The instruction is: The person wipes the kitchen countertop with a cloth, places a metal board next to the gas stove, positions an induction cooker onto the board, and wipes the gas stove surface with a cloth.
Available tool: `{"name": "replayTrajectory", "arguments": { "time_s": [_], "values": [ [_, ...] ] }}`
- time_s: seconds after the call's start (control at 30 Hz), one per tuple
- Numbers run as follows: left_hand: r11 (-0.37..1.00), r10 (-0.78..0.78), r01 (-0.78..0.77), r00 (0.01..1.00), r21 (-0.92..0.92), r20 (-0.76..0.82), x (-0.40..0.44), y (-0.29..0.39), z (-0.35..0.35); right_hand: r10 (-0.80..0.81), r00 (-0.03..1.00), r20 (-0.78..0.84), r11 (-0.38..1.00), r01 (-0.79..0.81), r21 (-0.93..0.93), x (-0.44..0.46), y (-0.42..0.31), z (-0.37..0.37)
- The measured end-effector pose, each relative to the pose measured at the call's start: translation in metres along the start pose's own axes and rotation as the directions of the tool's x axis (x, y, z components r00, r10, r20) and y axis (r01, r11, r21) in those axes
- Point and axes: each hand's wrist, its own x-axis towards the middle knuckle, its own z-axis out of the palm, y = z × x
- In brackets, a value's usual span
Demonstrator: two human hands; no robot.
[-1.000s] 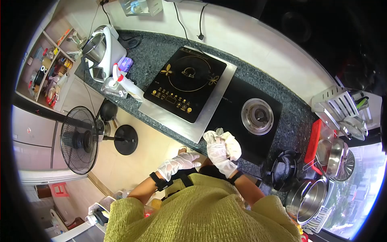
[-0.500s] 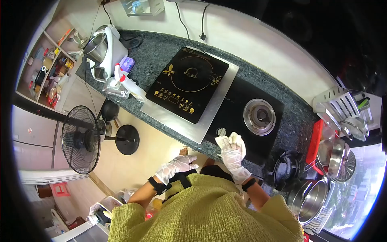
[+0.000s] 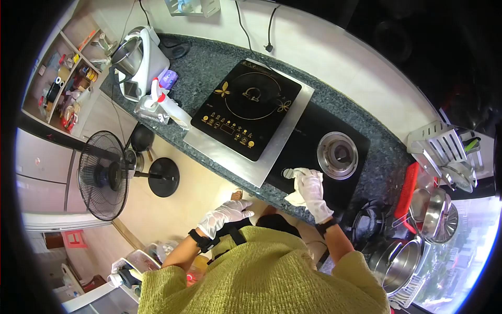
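Note:
My right hand (image 3: 313, 192), in a clear thin glove, is closed around a cream-coloured cloth (image 3: 296, 198). Hand and cloth rest at the front part of the black gas stove (image 3: 300, 137), beside its control knob (image 3: 287, 173). Behind them sits a round metal burner (image 3: 337, 156). My left hand (image 3: 226, 215), also gloved, hangs in front of my body below the counter edge. Its fingers are stretched out and hold nothing. A black induction cooker (image 3: 250, 111) lies left of the burner, on a silver metal plate (image 3: 261, 175).
A spray bottle (image 3: 172, 111) and a food processor (image 3: 144, 65) stand on the left counter. A standing fan (image 3: 104, 175) is on the floor. To the right are a second burner (image 3: 367, 220), a steel pot (image 3: 403, 264) and a red basket (image 3: 407, 191).
My right hand with the cloth has shifted slightly right and forward on the stove, closer to the round burner. My left hand stays nearly where it was. The view has tilted a little.

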Motion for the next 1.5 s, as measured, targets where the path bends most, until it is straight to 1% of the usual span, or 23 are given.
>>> {"name": "replayTrajectory", "arguments": {
  "time_s": [0.03, 0.07, 0.13, 0.23, 0.27, 0.3, 0.43, 0.5, 0.57, 0.7, 0.73, 0.8, 0.87, 0.9, 0.97, 1.03, 1.07, 1.17, 1.2, 1.3, 1.33, 1.37, 1.5],
  "values": [
    [1.000, 0.022, -0.021, 1.000, -0.014, 0.012, 0.002, -0.002, 0.004, 0.029, 0.996, 0.085, 0.999, -0.031, 0.023, 0.006, 0.000, -0.002],
    [0.999, 0.042, -0.041, 0.999, -0.028, 0.019, 0.005, -0.004, 0.007, 0.202, 0.969, 0.145, 0.746, -0.248, 0.618, 0.014, 0.028, 0.049],
    [0.997, 0.072, -0.071, 0.996, -0.026, 0.045, 0.011, -0.007, 0.013, 0.257, 0.934, 0.247, 0.097, -0.280, 0.955, 0.024, 0.039, 0.082],
    [0.999, 0.039, -0.039, 0.995, -0.002, 0.096, 0.022, -0.005, 0.016, 0.192, 0.952, 0.240, 0.358, -0.295, 0.886, 0.045, 0.036, 0.060],
    [0.999, 0.044, -0.042, 0.994, -0.025, 0.105, 0.024, -0.001, 0.014, 0.089, 0.976, 0.198, 0.688, -0.204, 0.696, 0.056, 0.033, 0.048],
    [0.998, 0.046, -0.040, 0.992, -0.048, 0.114, 0.023, 0.004, 0.010, -0.027, 0.980, 0.197, 0.910, -0.058, 0.411, 0.064, 0.026, 0.038],
    [0.999, 0.045, -0.045, 0.988, -0.005, 0.147, 0.032, 0.016, 0.004, 0.019, 0.848, 0.530, 0.735, -0.371, 0.568, 0.082, 0.012, 0.024],
    [0.997, 0.065, -0.057, 0.987, -0.054, 0.148, 0.034, 0.019, 0.002, -0.135, 0.908, 0.397, 0.874, -0.080, 0.479, 0.086, 0.008, 0.019],
    [0.997, 0.044, -0.034, 0.986, -0.063, 0.162, 0.031, 0.028, -0.004, -0.267, 0.923, 0.277, 0.960, 0.230, 0.157, 0.080, -0.003, 0.016],
    [0.999, 0.035, -0.030, 0.988, -0.036, 0.149, 0.032, 0.022, 0.000, -0.367, 0.811, 0.455, 0.901, 0.189, 0.390, 0.100, 0.029, 0.019],
    [0.999, 0.031, -0.026, 0.990, -0.038, 0.139, 0.031, 0.017, 0.001, -0.556, 0.788, 0.264, 0.829, 0.505, 0.238, 0.104, 0.043, 0.023],
    [0.996, -0.030, 0.039, 0.991, -0.074, 0.130, 0.016, 0.029, -0.008, -0.217, 0.927, 0.306, 0.839, 0.017, 0.544, 0.094, 0.055, 0.050],
    [0.997, -0.030, 0.038, 0.991, -0.067, 0.127, 0.018, 0.013, 0.002, -0.370, 0.883, 0.288, 0.927, 0.371, 0.051, 0.085, 0.048, 0.059],
    [0.998, -0.022, 0.030, 0.992, -0.063, 0.123, 0.024, 0.004, 0.009, -0.497, 0.819, 0.286, 0.868, 0.464, 0.180, 0.082, 0.023, 0.022],
    [0.999, 0.019, -0.016, 0.996, -0.039, 0.092, 0.032, -0.009, 0.023, -0.397, 0.869, 0.296, 0.917, 0.360, 0.171, 0.081, 0.011, 0.010],
    [0.999, 0.046, -0.046, 0.997, -0.010, 0.058, 0.030, -0.014, 0.028, -0.381, 0.890, 0.251, 0.846, 0.226, 0.483, 0.088, 0.022, 0.028],
    [1.000, 0.020, -0.018, 0.996, -0.025, 0.084, 0.021, -0.003, 0.017, -0.541, 0.818, 0.193, 0.840, 0.519, 0.155, 0.096, 0.045, 0.055],
    [0.995, -0.039, 0.043, 0.998, -0.087, 0.055, 0.016, 0.003, 0.011, -0.262, 0.920, 0.291, 0.963, 0.270, 0.013, 0.083, 0.009, 0.032],
    [0.997, -0.025, 0.027, 0.999, -0.075, 0.032, 0.016, -0.001, 0.014, -0.332, 0.903, 0.272, 0.924, 0.370, -0.100, 0.076, 0.000, 0.020],
    [0.999, -0.020, 0.021, 0.998, -0.025, 0.065, 0.018, -0.009, 0.022, -0.398, 0.883, 0.248, 0.907, 0.340, 0.247, 0.085, 0.015, 0.023],
    [0.999, 0.015, -0.013, 0.999, -0.048, 0.045, 0.018, -0.014, 0.027, -0.597, 0.747, 0.293, 0.772, 0.634, -0.043, 0.098, 0.014, 0.014],
    [0.998, -0.003, 0.006, 0.999, -0.064, 0.042, 0.019, -0.020, 0.031, -0.424, 0.874, 0.238, 0.906, 0.410, 0.110, 0.100, 0.037, 0.045],
    [0.988, -0.080, 0.090, 0.993, -0.128, 0.082, -0.001, -0.008, 0.016, -0.463, 0.829, 0.314, 0.872, 0.490, -0.008, 0.083, -0.001, 0.004]
  ]
}}
